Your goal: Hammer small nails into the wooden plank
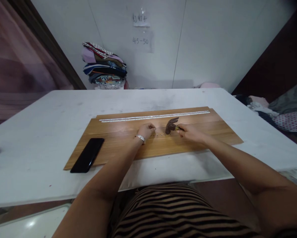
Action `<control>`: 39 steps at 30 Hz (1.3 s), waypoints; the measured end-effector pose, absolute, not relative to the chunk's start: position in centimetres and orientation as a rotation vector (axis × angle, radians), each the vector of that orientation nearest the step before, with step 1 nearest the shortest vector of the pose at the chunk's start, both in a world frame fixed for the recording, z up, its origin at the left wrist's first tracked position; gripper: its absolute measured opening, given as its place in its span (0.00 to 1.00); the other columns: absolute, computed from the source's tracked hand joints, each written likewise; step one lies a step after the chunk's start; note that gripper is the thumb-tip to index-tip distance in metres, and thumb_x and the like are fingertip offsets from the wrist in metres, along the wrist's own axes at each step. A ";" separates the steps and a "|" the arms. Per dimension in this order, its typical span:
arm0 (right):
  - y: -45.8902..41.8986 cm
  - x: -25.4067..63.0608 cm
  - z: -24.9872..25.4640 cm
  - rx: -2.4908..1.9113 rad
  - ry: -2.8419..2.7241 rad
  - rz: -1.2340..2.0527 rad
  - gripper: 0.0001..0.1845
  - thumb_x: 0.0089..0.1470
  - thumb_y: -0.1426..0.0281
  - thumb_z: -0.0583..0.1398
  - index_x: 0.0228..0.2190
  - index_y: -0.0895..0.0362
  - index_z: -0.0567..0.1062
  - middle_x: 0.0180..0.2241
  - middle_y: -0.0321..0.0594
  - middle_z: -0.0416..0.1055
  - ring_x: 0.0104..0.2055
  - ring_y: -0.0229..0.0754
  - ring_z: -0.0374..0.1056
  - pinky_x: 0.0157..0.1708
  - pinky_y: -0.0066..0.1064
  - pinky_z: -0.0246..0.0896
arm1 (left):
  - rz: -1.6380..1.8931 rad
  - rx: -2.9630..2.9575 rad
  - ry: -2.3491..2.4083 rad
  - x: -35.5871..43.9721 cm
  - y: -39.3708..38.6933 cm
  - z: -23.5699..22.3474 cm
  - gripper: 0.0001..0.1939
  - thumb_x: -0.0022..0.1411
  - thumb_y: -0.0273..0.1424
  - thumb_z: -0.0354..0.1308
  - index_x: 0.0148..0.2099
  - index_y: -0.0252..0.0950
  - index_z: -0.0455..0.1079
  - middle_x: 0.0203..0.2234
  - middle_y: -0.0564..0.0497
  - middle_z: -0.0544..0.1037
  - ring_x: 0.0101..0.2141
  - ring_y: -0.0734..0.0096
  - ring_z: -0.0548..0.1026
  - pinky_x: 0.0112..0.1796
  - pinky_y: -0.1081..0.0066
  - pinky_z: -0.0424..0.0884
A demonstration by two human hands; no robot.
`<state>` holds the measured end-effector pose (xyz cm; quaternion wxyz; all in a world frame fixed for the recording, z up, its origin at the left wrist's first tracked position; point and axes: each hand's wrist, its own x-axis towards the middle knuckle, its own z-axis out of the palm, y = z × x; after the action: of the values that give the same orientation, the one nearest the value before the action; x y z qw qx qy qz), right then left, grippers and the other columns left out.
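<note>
A claw hammer (171, 127) with a dark, rusty-looking head is gripped near its head end by my right hand (190, 133). Its striking face is low over the wooden board (123, 145), the claw pointing up and away; whether it touches the wood I cannot tell. To the left of it, my left hand (146, 130), with a silver bracelet on the wrist, is closed in a pinch over the board. What its fingertips hold is too small to make out. Several tiny pieces (161, 135) lie on the wood between my hands.
Two thin whitish strips (153, 117) run along the board's far side. A black phone (87, 155) lies over the board's left front edge. The board rests on a white table (34, 142). Folded clothes (105, 66) are stacked by the wall behind.
</note>
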<state>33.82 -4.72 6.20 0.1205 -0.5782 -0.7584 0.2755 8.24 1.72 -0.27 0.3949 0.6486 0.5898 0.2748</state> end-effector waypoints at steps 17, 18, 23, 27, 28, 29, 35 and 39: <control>-4.7 33.9 6.1 -1.674 -2.206 0.806 0.12 0.63 0.67 0.54 0.40 0.57 0.77 0.32 0.44 0.77 0.35 0.47 0.70 0.37 0.33 0.60 | 0.704 1.861 1.504 7.6 1.6 -0.8 0.06 0.57 0.25 0.60 0.33 0.37 0.78 0.31 0.51 0.82 0.34 0.68 0.78 0.40 0.71 0.73; -4.7 33.9 6.1 -1.678 -2.209 0.804 0.12 0.63 0.67 0.55 0.40 0.57 0.77 0.32 0.44 0.77 0.35 0.47 0.70 0.37 0.33 0.60 | 0.721 1.850 1.496 7.5 1.7 -0.9 0.05 0.57 0.25 0.60 0.33 0.37 0.78 0.30 0.52 0.82 0.33 0.69 0.77 0.40 0.71 0.73; -4.7 33.6 5.9 -1.707 -2.231 0.796 0.12 0.62 0.67 0.55 0.39 0.58 0.77 0.33 0.46 0.77 0.35 0.47 0.70 0.37 0.34 0.59 | 0.764 1.797 1.470 7.5 1.9 -1.3 0.03 0.55 0.27 0.62 0.30 0.37 0.77 0.25 0.54 0.80 0.30 0.71 0.75 0.35 0.72 0.71; -4.7 33.7 5.8 -1.687 -2.215 0.806 0.14 0.62 0.66 0.55 0.42 0.58 0.78 0.33 0.45 0.77 0.36 0.47 0.71 0.38 0.34 0.59 | 0.780 1.765 1.441 7.6 1.9 -1.5 0.03 0.56 0.27 0.62 0.31 0.37 0.77 0.26 0.54 0.80 0.30 0.71 0.76 0.34 0.73 0.71; -4.6 33.8 5.8 -1.679 -2.212 0.807 0.14 0.62 0.66 0.56 0.44 0.58 0.78 0.32 0.45 0.77 0.36 0.47 0.71 0.39 0.34 0.59 | 0.785 1.755 1.439 7.5 1.9 -1.5 0.03 0.56 0.27 0.62 0.31 0.37 0.77 0.26 0.54 0.81 0.30 0.71 0.76 0.35 0.73 0.71; -4.6 33.9 5.9 -1.672 -2.213 0.808 0.15 0.62 0.66 0.55 0.45 0.58 0.78 0.32 0.44 0.77 0.36 0.47 0.71 0.39 0.34 0.59 | 0.794 1.746 1.439 7.5 2.0 -1.6 0.03 0.56 0.27 0.62 0.31 0.37 0.77 0.27 0.54 0.81 0.30 0.71 0.77 0.35 0.73 0.71; -4.8 33.8 6.2 -1.712 -2.215 0.791 0.12 0.62 0.68 0.56 0.42 0.58 0.78 0.31 0.44 0.77 0.35 0.46 0.70 0.37 0.32 0.59 | 0.813 1.708 1.448 7.5 2.1 -2.2 0.03 0.57 0.27 0.62 0.31 0.37 0.76 0.27 0.53 0.80 0.31 0.71 0.77 0.36 0.72 0.72; -4.9 33.7 6.2 -1.710 -2.223 0.822 0.12 0.62 0.67 0.55 0.39 0.58 0.77 0.30 0.44 0.75 0.33 0.46 0.69 0.36 0.33 0.58 | 0.806 1.707 1.454 7.6 2.2 -2.3 0.02 0.56 0.28 0.62 0.30 0.37 0.75 0.26 0.53 0.80 0.30 0.70 0.77 0.36 0.71 0.72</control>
<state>33.70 -4.90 6.19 0.1093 -0.5815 -0.7561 0.2797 7.58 2.22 -2.31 0.3703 0.6653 0.5669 0.3144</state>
